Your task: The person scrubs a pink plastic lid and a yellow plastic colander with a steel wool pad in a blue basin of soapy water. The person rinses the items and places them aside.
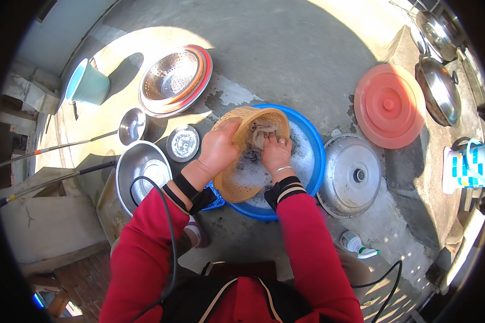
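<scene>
A tan perforated plastic basket (236, 185) is tilted over a blue plastic basin (320, 161) of sudsy water (301, 151). My left hand (220, 147) grips the basket's wall on its left side, thumb near the upper rim. Inside the basket, my right hand (276, 152) presses a wet, greyish-brown cloth (259, 135) against the wall, its fingertips partly sunk in the folds. The lower part of the basket lies within the basin, close to the foam. Part of a blue plastic basket (215, 198) shows beside the basin, below my left wrist.
Left of the basin are a steel bowl (123, 185), a small metal dish (183, 143), a ladle (132, 126), stacked colanders and basins (173, 80) and a pale bucket (89, 87). On the right lie a metal lid (347, 185), a red plastic lid (404, 107) and a spray bottle (351, 241).
</scene>
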`<state>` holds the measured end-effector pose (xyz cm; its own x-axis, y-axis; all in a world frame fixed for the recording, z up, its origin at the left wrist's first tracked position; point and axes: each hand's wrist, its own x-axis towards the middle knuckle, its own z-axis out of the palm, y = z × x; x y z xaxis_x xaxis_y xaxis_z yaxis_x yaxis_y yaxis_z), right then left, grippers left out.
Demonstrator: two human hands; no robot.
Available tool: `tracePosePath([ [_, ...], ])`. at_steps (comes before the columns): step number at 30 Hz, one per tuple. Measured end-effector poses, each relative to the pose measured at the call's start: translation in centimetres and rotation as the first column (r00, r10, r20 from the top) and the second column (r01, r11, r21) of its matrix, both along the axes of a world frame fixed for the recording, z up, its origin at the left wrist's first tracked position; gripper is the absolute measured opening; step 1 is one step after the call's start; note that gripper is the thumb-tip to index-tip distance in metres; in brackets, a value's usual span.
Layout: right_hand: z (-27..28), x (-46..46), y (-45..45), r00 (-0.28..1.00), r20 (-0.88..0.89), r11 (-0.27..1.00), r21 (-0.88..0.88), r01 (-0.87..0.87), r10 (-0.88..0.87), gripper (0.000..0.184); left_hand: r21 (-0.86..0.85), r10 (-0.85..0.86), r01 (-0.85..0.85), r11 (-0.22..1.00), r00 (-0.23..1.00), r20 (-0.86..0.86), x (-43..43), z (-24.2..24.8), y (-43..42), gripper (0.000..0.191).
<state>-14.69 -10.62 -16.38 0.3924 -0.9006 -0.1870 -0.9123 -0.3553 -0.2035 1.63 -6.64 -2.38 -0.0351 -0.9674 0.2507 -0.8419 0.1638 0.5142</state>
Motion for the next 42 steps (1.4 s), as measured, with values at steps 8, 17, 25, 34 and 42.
tracePosePath([
  [8, 1.9, 2.6, 3.4, 0.988, 0.155, 0.798, 0.593, -0.105, 0.014, 0.036, -0.152, 0.041, -0.021, 0.988, 0.991, 0.13, -1.9, 1.6, 1.7, 0.044],
  [17, 8.4, -1.3, 4.2, 0.999, -0.009, 0.865, 0.5, -0.037, 0.048, 0.045, -0.327, 0.032, 0.074, 0.942, 0.951, 0.307, -2.0, 5.2, 6.3, 0.039],
  [25, 15.4, -3.5, 6.4, 0.998, -0.061, 0.917, 0.398, 0.012, 0.014, 0.044, -0.467, 0.094, 0.043, 0.883, 0.959, 0.266, -1.0, 9.9, 8.0, 0.039],
  [34, 17.6, 1.6, 6.8, 0.955, 0.294, 0.995, 0.099, 0.006, -0.036, 0.05, -0.547, 0.227, -0.117, 0.829, 0.964, 0.139, 0.7, 16.4, 10.3, 0.038],
  [42, 15.7, 10.5, 4.4, 0.76, 0.623, 0.975, -0.211, -0.064, 0.184, 0.079, -0.697, 0.213, -0.074, 0.714, 0.97, 0.116, 1.3, 18.9, 11.2, 0.033],
])
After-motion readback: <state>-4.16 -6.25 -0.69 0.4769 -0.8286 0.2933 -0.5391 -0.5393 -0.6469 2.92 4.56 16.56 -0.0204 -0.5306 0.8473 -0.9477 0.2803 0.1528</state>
